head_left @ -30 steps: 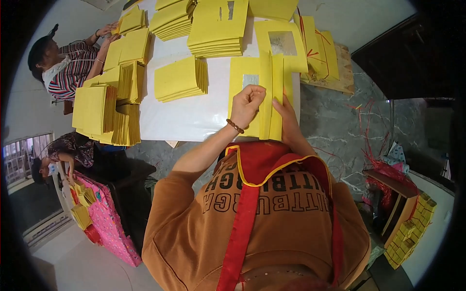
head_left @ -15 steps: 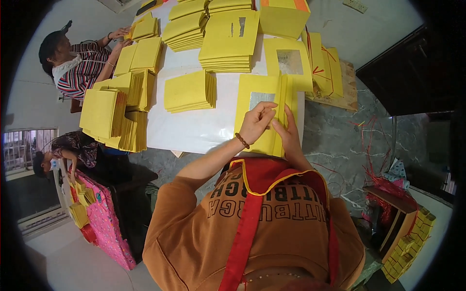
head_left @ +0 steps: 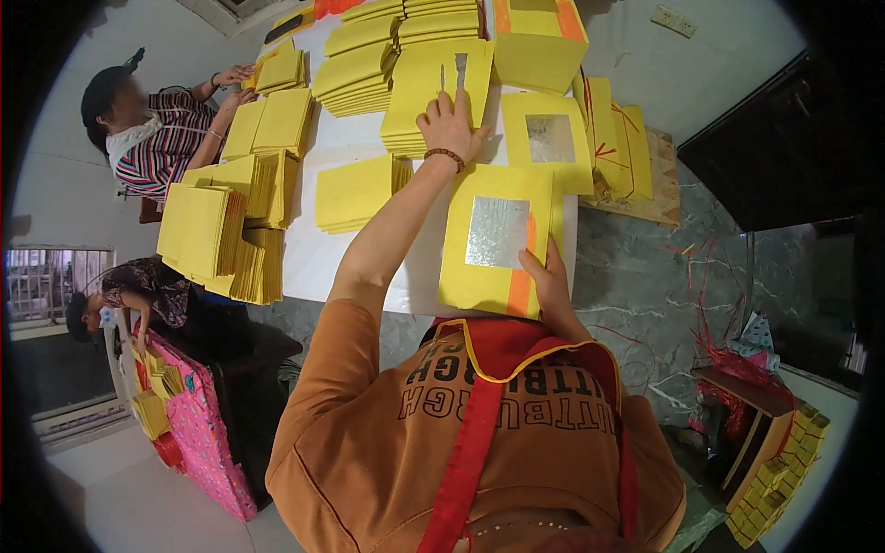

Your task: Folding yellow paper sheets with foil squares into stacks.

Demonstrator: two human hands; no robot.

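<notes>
You wear a rust-brown sweatshirt (head_left: 369, 452), long-sleeved, with dark chest lettering (head_left: 572, 425), partly outlined. Over it: your red apron (head_left: 553, 345), yellow piping (head_left: 527, 358) at bib edge, two plain red straps (head_left: 461, 452). Left wrist: brown beaded bracelet (head_left: 446, 155). Near your neckline, small pale beads (head_left: 521, 530).

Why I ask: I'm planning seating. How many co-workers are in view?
2: the co-worker in stripes at the table, upper left; the co-worker in a dark top by the pink cloth, lower left. More may be out of view.
</notes>
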